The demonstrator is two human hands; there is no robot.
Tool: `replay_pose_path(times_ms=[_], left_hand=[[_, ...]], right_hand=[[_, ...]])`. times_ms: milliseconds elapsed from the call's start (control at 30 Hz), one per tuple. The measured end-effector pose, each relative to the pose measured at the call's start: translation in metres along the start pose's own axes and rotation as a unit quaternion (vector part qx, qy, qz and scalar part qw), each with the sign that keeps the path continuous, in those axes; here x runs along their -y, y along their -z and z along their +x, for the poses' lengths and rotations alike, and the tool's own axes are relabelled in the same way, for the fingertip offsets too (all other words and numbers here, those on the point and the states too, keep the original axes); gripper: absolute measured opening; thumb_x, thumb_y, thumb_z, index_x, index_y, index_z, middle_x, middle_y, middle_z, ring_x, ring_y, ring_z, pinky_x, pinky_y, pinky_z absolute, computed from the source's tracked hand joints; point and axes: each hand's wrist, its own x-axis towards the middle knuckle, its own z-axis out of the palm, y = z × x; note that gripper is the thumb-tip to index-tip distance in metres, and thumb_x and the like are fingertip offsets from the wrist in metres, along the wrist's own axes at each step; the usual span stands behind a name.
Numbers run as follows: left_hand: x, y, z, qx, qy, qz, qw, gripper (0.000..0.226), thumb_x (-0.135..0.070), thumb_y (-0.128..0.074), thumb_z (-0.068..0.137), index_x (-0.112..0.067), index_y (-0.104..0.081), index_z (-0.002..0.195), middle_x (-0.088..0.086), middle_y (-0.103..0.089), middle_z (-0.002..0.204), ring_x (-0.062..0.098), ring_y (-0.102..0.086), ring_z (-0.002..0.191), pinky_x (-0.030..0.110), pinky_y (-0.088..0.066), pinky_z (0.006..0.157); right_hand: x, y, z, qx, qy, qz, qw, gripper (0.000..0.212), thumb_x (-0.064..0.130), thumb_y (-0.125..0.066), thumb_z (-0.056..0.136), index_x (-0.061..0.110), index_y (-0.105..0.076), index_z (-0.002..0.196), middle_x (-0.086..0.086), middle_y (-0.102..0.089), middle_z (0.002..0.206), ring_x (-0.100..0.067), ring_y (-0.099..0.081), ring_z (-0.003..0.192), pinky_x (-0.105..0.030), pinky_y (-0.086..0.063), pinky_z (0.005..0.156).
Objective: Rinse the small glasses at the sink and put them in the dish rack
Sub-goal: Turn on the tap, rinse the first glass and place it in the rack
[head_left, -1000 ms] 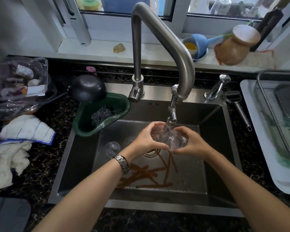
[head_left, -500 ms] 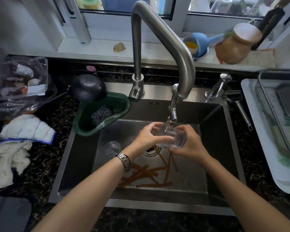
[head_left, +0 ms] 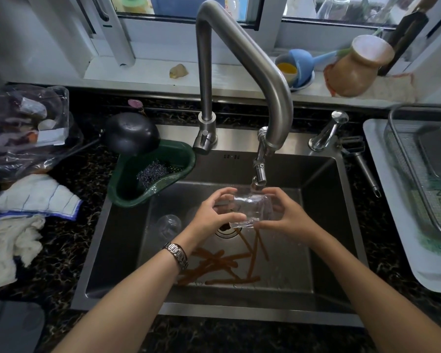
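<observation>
Both hands hold one small clear glass under the running tap spout, over the steel sink. My left hand grips its left side, with a metal watch on the wrist. My right hand cups its right side. The glass is tipped sideways and water streams off it toward the drain. Another small glass lies on the sink floor to the left. The wire dish rack stands on a white tray at the right.
Brown chopsticks lie scattered on the sink floor. A green corner strainer with a steel scourer hangs at the sink's left corner, a black ladle behind it. Cloths and a plastic bag sit on the left counter. A peeler lies right of the sink.
The glass has been turned in my hands under the water, from mouth up to tipped on its side. Both hands stayed under the spout.
</observation>
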Motion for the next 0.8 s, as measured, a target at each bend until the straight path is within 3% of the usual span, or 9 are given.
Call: replay_pose_path(times_ms=[100,267,500,667,800], left_hand=[[0.002,0.003,-0.002,0.002,0.001,-0.021,1.000,0.060,-0.010,-0.083,0.070,-0.036,-0.059,0.119,0.004,-0.056,0.131,0.015,-0.062,0.114,0.034,-0.053,0.096],[0.001,0.008,-0.001,0.027,-0.002,-0.036,0.999,0.068,-0.005,-0.082,0.071,-0.030,-0.055,0.128,0.006,-0.054,0.136,0.016,-0.060,0.119,0.039,-0.051,0.099],[-0.014,0.012,0.002,0.085,0.039,-0.048,0.994,0.080,-0.004,-0.076,0.077,-0.031,-0.040,0.143,-0.002,-0.045,0.140,0.013,-0.054,0.123,0.040,-0.046,0.105],[-0.017,0.013,0.005,0.110,0.107,-0.050,0.987,0.074,-0.028,-0.074,0.082,-0.029,-0.036,0.144,0.005,-0.046,0.141,0.023,-0.054,0.123,0.044,-0.052,0.098],[-0.017,0.010,0.006,0.109,0.130,-0.072,0.983,0.077,-0.021,-0.072,0.084,-0.027,-0.028,0.148,0.007,-0.049,0.137,0.027,-0.058,0.120,0.041,-0.056,0.091]], right_hand=[[0.001,0.000,0.000,0.029,-0.014,0.035,0.999,0.068,0.031,-0.084,0.068,0.037,-0.048,0.126,0.005,-0.059,0.125,-0.007,-0.064,0.109,-0.030,-0.055,0.089],[0.007,-0.002,0.000,0.032,-0.017,0.116,0.993,0.052,0.023,-0.077,0.075,0.028,-0.052,0.120,-0.007,-0.061,0.122,-0.016,-0.069,0.102,-0.033,-0.059,0.079],[0.006,-0.010,-0.005,-0.045,0.043,0.085,0.994,0.056,0.026,-0.084,0.067,0.027,-0.054,0.115,0.004,-0.061,0.119,-0.011,-0.063,0.109,-0.031,-0.055,0.088],[0.008,-0.011,-0.009,-0.045,0.066,0.106,0.991,0.055,0.017,-0.083,0.068,0.021,-0.054,0.114,0.005,-0.058,0.122,-0.015,-0.060,0.114,-0.035,-0.058,0.084],[0.006,-0.010,-0.009,-0.040,0.072,0.108,0.991,0.057,0.013,-0.083,0.069,0.020,-0.054,0.117,0.008,-0.055,0.123,-0.016,-0.058,0.118,-0.037,-0.058,0.085]])
